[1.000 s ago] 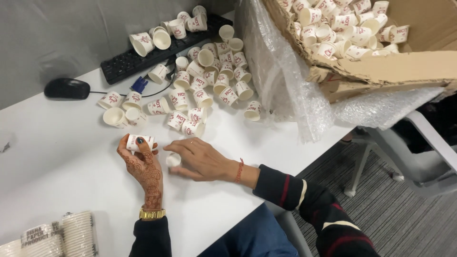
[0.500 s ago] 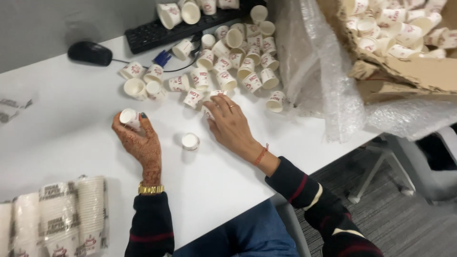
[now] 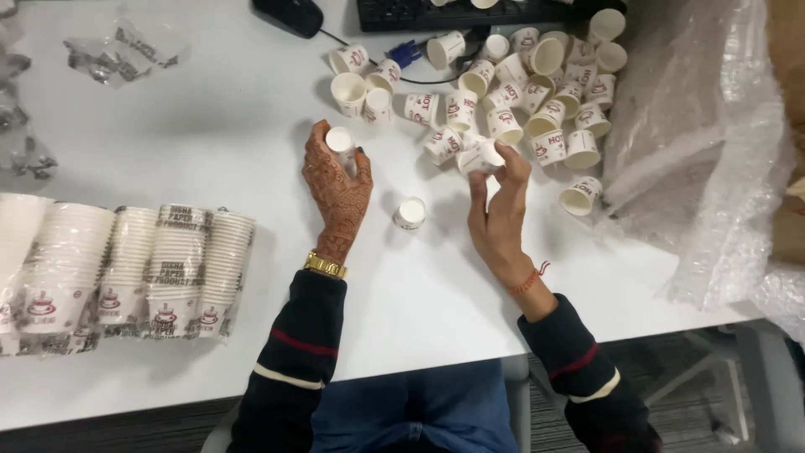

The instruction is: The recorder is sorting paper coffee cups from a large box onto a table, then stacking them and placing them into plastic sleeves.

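Observation:
My left hand [image 3: 337, 191] holds a small white paper cup [image 3: 340, 140] upright above the white table [image 3: 210, 143]. My right hand [image 3: 496, 210] reaches forward and pinches another small paper cup [image 3: 480, 157] at the near edge of a loose pile of paper cups [image 3: 537, 75]. Between my two hands a single cup [image 3: 409, 213] stands upside down on the table.
Wrapped stacks of nested cups [image 3: 126, 268] lie at the left. A black mouse [image 3: 289, 14] and a keyboard [image 3: 470, 12] sit at the far edge. Crumpled clear plastic sheeting [image 3: 704, 151] covers the right side. Empty plastic wrappers [image 3: 117, 52] lie far left.
My right hand has moved forward from the table into the pile and closed on a cup. The left hand keeps its cup. The view has shifted left and down.

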